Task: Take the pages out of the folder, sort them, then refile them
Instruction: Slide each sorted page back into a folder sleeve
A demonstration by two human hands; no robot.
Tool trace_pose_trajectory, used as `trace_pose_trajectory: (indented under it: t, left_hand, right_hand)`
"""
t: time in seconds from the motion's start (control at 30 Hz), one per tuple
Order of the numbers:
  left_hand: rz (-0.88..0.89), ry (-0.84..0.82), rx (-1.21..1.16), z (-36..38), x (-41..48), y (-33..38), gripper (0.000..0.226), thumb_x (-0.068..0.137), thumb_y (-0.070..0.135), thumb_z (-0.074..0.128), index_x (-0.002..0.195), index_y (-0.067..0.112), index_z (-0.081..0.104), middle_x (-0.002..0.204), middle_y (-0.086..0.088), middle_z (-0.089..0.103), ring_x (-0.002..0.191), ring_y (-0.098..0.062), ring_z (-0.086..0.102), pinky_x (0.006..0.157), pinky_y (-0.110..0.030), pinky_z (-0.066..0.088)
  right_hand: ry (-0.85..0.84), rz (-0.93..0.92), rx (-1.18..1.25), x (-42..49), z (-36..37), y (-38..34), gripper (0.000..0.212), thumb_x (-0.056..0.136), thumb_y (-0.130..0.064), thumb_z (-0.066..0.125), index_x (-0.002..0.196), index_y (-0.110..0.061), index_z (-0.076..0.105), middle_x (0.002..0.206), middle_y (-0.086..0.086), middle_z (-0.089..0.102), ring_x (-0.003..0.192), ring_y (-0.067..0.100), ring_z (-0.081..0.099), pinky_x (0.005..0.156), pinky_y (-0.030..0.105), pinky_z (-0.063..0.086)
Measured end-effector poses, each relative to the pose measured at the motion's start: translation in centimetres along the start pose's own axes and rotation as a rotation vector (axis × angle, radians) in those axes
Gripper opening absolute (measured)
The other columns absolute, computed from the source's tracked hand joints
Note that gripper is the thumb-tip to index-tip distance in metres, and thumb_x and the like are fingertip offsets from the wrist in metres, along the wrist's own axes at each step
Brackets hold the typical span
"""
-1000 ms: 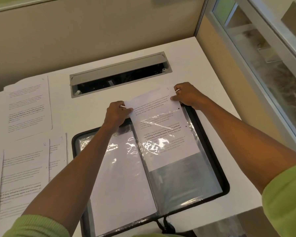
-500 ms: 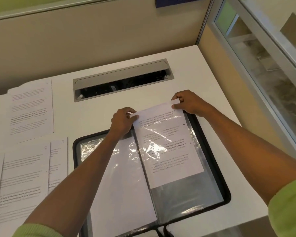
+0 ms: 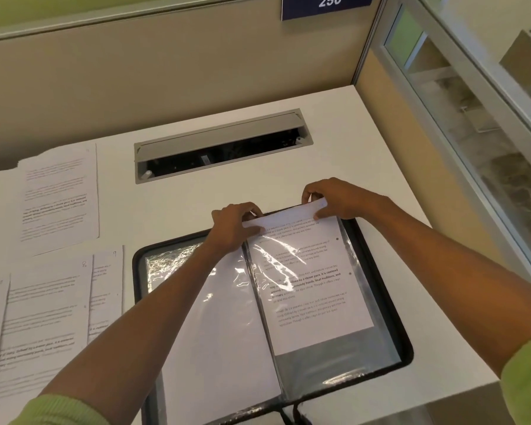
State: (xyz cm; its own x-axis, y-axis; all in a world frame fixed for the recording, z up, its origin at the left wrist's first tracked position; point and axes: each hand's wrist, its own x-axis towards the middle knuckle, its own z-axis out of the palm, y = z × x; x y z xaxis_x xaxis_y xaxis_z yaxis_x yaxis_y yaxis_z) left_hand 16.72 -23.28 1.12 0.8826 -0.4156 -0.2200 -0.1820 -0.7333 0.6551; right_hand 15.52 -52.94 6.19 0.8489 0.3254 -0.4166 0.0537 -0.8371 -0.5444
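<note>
A black-edged folder lies open on the white desk, its clear plastic sleeves shining. A printed page sits most of the way inside the right-hand sleeve, only a narrow strip of its top edge sticking out. My left hand pinches the page's top left corner. My right hand pinches the top right corner. The left-hand sleeve holds a page showing its blank side.
Loose printed pages lie to the left: one further back, several overlapping ones nearer, two with handwritten numbers. An open cable tray is set into the desk behind the folder. A beige partition and a glass wall close the back and right.
Both hands have moved towards me with the page, which has slid further down into the right-hand sleeve; much less of its top sticks out now.
</note>
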Motion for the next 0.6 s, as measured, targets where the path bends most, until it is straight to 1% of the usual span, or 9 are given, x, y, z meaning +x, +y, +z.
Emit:
trace_pose_trajectory:
  t: [0.1,0.2,0.27,0.37,0.47,0.5,0.6]
  left_hand:
    - [0.031,-0.037,0.008,-0.4,0.5,0.0,0.028,0.085,0.039,0.084,0.107,0.029,0.07,0.097,0.01,0.075,0.097,-0.012,0.065,0.097,-0.038,0.026]
    - [0.071,-0.07,0.034,-0.7,0.7,-0.1,0.021,0.091,0.033,0.079,0.108,0.029,0.069,0.098,0.013,0.075,0.101,-0.014,0.067,0.103,-0.041,0.028]
    - [0.109,-0.085,0.096,-0.6,0.7,0.0,0.019,0.095,0.032,0.074,0.113,0.026,0.069,0.1,0.013,0.073,0.105,-0.016,0.067,0.103,-0.042,0.03]
    - [0.133,-0.084,0.128,-0.1,0.6,-0.1,0.023,0.096,0.037,0.074,0.115,0.027,0.068,0.104,0.01,0.071,0.1,-0.015,0.062,0.1,-0.043,0.032]
    - [0.114,-0.047,0.117,0.0,0.7,-0.2,0.02,0.094,0.034,0.077,0.112,0.026,0.073,0.102,0.01,0.071,0.098,-0.016,0.063,0.099,-0.043,0.032]
    - [0.11,-0.045,0.112,0.0,0.7,-0.2,0.019,0.094,0.033,0.077,0.111,0.027,0.074,0.1,0.011,0.073,0.098,-0.015,0.064,0.1,-0.043,0.032]
    - [0.113,-0.073,0.129,0.3,0.6,0.1,0.013,0.098,0.026,0.07,0.11,0.03,0.073,0.091,0.019,0.071,0.093,-0.007,0.063,0.101,-0.042,0.033]
  right_hand:
    - [0.042,-0.021,-0.016,-0.1,0.0,0.2,0.031,0.083,-0.014,0.083,0.11,-0.017,0.069,0.104,0.003,0.065,0.096,0.02,0.058,0.076,0.033,0.046]
    - [0.076,-0.04,-0.027,-0.3,-0.2,0.5,0.025,0.086,-0.019,0.081,0.108,-0.018,0.069,0.105,0.001,0.069,0.1,0.021,0.062,0.082,0.035,0.05]
    - [0.082,-0.053,-0.05,-0.5,-0.1,0.6,0.027,0.086,-0.022,0.081,0.111,-0.02,0.068,0.107,-0.003,0.068,0.102,0.018,0.06,0.085,0.036,0.048]
    - [0.084,-0.06,-0.092,-0.7,0.0,0.6,0.033,0.084,-0.019,0.083,0.113,-0.02,0.067,0.106,-0.006,0.062,0.098,0.013,0.054,0.078,0.027,0.038]
    - [0.087,-0.052,-0.095,-0.6,0.0,0.9,0.031,0.085,-0.017,0.083,0.112,-0.018,0.069,0.097,-0.004,0.062,0.089,0.013,0.056,0.069,0.014,0.034]
    - [0.089,-0.047,-0.088,-0.6,0.0,0.9,0.028,0.086,-0.017,0.082,0.111,-0.017,0.069,0.094,-0.004,0.063,0.086,0.013,0.056,0.068,0.013,0.034]
    - [0.083,-0.05,-0.08,-0.7,0.0,1.0,0.019,0.089,-0.018,0.079,0.105,-0.015,0.069,0.088,-0.003,0.068,0.084,0.016,0.06,0.07,0.018,0.035]
